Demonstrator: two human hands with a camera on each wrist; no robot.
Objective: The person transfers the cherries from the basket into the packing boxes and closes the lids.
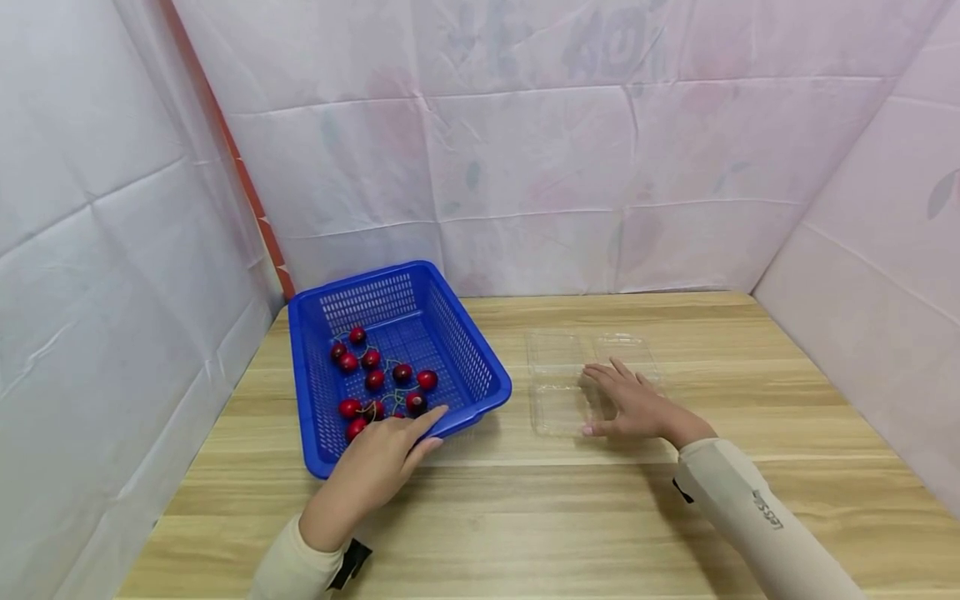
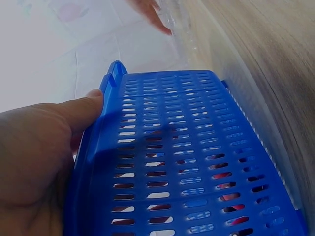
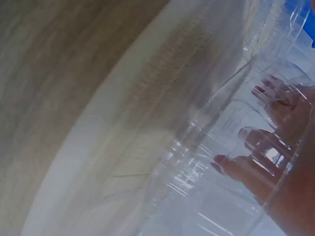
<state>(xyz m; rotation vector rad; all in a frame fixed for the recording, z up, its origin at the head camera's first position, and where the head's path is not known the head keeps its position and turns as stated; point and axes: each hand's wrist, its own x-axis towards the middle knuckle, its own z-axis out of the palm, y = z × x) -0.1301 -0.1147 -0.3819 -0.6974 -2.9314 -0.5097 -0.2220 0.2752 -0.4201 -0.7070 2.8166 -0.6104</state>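
A blue plastic basket (image 1: 471, 354) with slotted walls stands on the left of the table, holding several red cherries (image 1: 374, 380) with green stems. My left hand (image 1: 378, 467) grips its near rim: in the left wrist view the thumb (image 2: 86, 110) lies on the outer side, while the other fingers are hidden behind the wall. To the right lies clear plastic packaging (image 1: 558, 408) with several box-like sections. Over its right part, my right hand (image 1: 630, 404) is spread with fingers extended. Through the clear plastic (image 3: 231, 191), the right wrist view shows those fingers (image 3: 256, 179).
The table (image 1: 510, 517) has a light wood-grain top. White, faintly patterned sheets hang at the back (image 1: 525, 167) and along the left (image 1: 112, 292) and right (image 1: 870, 292). The basket's far corner stands close to the back sheet.
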